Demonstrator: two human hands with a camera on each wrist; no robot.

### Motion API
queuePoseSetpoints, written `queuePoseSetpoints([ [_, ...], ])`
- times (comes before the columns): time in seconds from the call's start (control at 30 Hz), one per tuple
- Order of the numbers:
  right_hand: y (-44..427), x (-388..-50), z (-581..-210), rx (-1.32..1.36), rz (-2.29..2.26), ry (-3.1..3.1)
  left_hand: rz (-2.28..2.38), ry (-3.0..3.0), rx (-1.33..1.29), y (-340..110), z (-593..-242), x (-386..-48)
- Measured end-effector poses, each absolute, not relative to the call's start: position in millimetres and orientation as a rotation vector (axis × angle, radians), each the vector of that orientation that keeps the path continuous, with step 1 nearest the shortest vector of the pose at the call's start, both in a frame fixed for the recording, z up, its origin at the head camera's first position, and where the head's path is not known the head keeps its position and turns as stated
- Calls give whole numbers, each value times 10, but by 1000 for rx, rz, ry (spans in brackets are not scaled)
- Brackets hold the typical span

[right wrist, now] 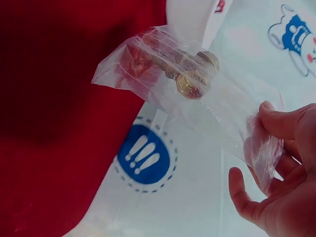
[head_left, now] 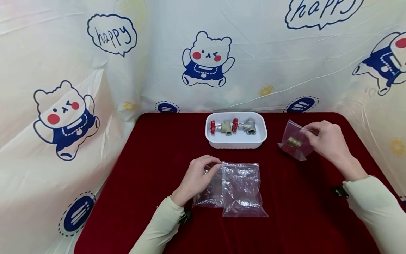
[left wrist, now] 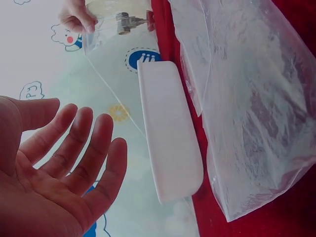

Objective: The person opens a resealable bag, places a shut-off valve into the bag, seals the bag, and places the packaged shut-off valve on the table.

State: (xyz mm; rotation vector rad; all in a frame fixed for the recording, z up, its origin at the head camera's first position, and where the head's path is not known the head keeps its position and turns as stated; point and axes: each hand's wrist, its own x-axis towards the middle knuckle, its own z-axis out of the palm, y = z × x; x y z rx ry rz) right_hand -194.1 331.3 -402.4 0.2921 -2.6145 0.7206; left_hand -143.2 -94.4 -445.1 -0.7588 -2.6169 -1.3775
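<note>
At the right of the table, my right hand (head_left: 326, 141) pinches the upper edge of a clear zip bag (right wrist: 232, 118). Inside that bag sits a brass valve (head_left: 294, 142) with threaded ends, and a red part shows through the plastic in the right wrist view. My left hand (head_left: 198, 174) is by the top corner of a clear zip bag (head_left: 241, 190) lying flat. Its fingers look loosely bent and apart, with nothing between them in the left wrist view (left wrist: 64, 168). Another clear bag (head_left: 210, 192) lies partly beneath, half hidden by the left hand.
A white tray (head_left: 234, 145) stands at the back middle of the dark red table (head_left: 158, 141). It holds a greenish valve (head_left: 226, 127) and a silver valve (head_left: 250, 126), both with red handwheels. Printed curtain (head_left: 165, 53) hangs behind and at the sides.
</note>
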Motion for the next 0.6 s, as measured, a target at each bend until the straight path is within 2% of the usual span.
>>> queuePoseSetpoints([
  [0.6, 3908, -2179, -4113, 59, 652, -2642, -1390, -2629, -723, -966, -4488, -1443],
])
